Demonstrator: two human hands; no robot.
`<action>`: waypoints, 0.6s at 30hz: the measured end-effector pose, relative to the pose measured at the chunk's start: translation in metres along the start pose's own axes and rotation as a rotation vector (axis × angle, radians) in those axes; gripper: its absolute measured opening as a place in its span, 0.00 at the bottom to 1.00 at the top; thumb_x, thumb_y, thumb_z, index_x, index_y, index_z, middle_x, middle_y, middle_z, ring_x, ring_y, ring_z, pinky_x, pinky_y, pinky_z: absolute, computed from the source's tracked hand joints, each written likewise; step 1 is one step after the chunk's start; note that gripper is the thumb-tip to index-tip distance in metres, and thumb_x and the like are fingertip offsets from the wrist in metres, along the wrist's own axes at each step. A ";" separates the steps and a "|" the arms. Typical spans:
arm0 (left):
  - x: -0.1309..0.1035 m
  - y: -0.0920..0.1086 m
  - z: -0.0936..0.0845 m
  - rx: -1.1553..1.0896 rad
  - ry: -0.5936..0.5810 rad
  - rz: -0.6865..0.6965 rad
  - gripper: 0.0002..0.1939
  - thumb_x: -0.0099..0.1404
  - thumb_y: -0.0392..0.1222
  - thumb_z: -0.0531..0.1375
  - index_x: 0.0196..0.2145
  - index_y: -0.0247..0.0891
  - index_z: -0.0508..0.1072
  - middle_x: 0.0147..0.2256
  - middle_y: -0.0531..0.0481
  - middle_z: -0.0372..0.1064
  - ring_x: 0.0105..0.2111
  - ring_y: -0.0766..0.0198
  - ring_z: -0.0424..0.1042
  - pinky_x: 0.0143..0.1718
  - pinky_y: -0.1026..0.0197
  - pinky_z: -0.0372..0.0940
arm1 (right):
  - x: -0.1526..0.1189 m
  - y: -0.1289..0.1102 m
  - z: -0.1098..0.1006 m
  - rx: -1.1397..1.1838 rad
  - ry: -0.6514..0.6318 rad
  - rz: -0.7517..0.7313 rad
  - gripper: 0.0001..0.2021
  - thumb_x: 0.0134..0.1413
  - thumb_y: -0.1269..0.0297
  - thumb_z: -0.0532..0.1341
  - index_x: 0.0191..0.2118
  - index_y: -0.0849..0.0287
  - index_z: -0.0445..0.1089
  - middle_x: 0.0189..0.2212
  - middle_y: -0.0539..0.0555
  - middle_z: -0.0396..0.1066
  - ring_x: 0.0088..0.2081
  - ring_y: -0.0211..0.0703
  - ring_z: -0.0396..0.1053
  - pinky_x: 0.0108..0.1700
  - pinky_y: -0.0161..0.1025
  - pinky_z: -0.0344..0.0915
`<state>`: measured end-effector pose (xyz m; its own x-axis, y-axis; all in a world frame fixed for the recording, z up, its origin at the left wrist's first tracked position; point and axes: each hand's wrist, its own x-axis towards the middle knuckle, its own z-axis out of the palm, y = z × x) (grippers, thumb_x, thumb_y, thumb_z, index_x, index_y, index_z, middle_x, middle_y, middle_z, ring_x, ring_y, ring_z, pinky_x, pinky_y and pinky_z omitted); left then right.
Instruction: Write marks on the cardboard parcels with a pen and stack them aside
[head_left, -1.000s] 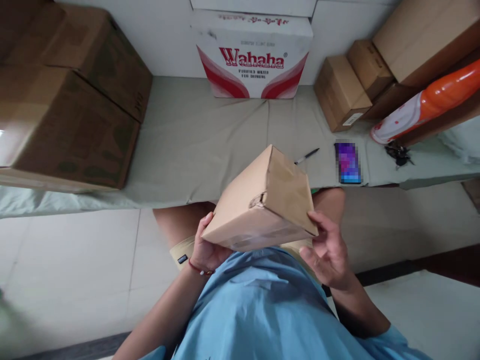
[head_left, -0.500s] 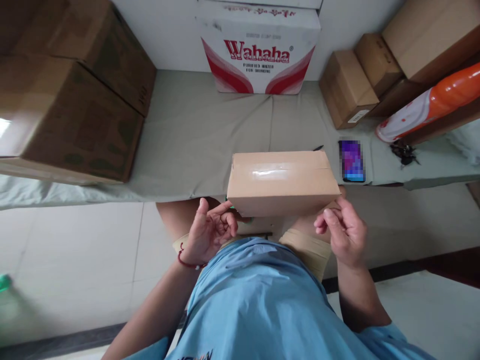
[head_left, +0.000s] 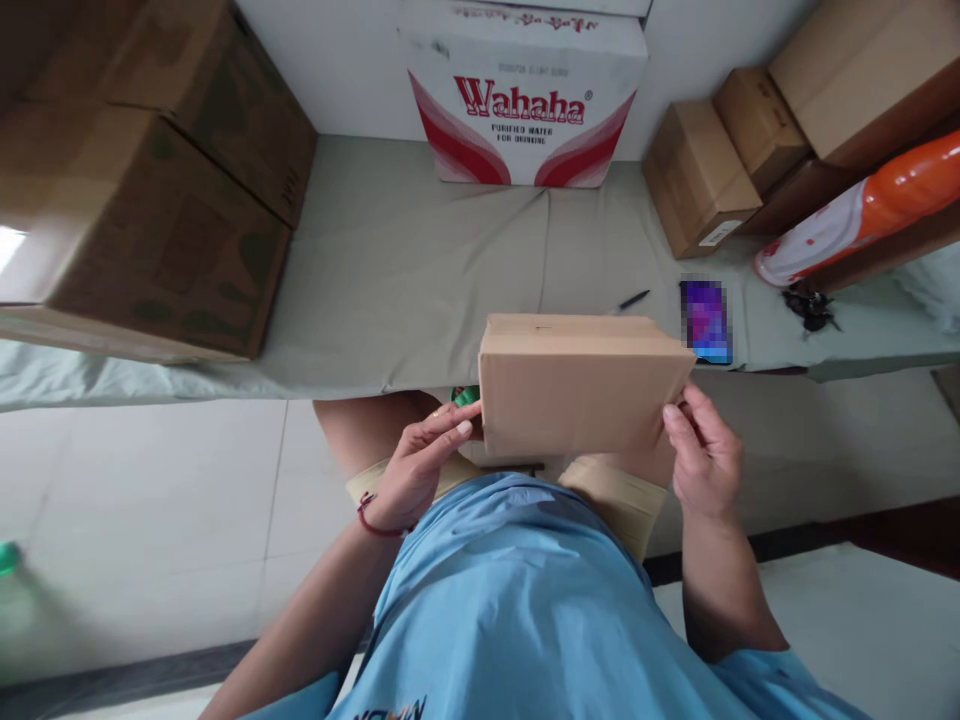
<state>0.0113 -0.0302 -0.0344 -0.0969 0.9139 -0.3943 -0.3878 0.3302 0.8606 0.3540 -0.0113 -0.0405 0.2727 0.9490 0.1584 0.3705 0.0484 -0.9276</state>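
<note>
A plain brown cardboard box point(head_left: 581, 395) is tilted at the front edge of the cloth-covered surface point(head_left: 375, 270), above my lap, with a broad face toward me. My right hand point(head_left: 703, 445) grips its right end, thumb on the near face and fingers partly hidden behind. At its left end, the fingertips of my left hand point(head_left: 431, 450) touch the side, fingers stretched out and close together, the palm not round the box. A dark pen point(head_left: 634, 299) lies just behind the box, and a phone point(head_left: 705, 320) with a lit screen lies to its right.
Large cartons point(head_left: 165, 230) stand at the left. A white and red Wahaha carton point(head_left: 529, 100) is at the back. Smaller brown boxes point(head_left: 697, 180), an orange-topped bottle point(head_left: 862, 210) and dark keys point(head_left: 811, 308) are at the right. A green-capped bottle point(head_left: 9, 560) is at the lower left.
The box has tipped so its broad face shows more, and has shifted slightly right. My left hand has turned from palm-up to its side. My right thumb now presses on the box. More of the pen shows.
</note>
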 end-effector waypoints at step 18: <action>0.014 -0.006 0.003 -0.292 -0.071 -0.098 0.27 0.62 0.46 0.76 0.58 0.41 0.79 0.53 0.45 0.82 0.44 0.57 0.83 0.47 0.55 0.81 | -0.005 -0.061 0.001 0.013 -0.337 -0.338 0.22 0.74 0.59 0.61 0.68 0.45 0.76 0.69 0.55 0.72 0.69 0.59 0.72 0.67 0.59 0.75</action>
<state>0.0146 -0.0189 -0.0438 0.0144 0.8987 -0.4384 -0.6402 0.3451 0.6863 0.3293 -0.0188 0.0152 -0.1651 0.9273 0.3359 0.3770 0.3741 -0.8473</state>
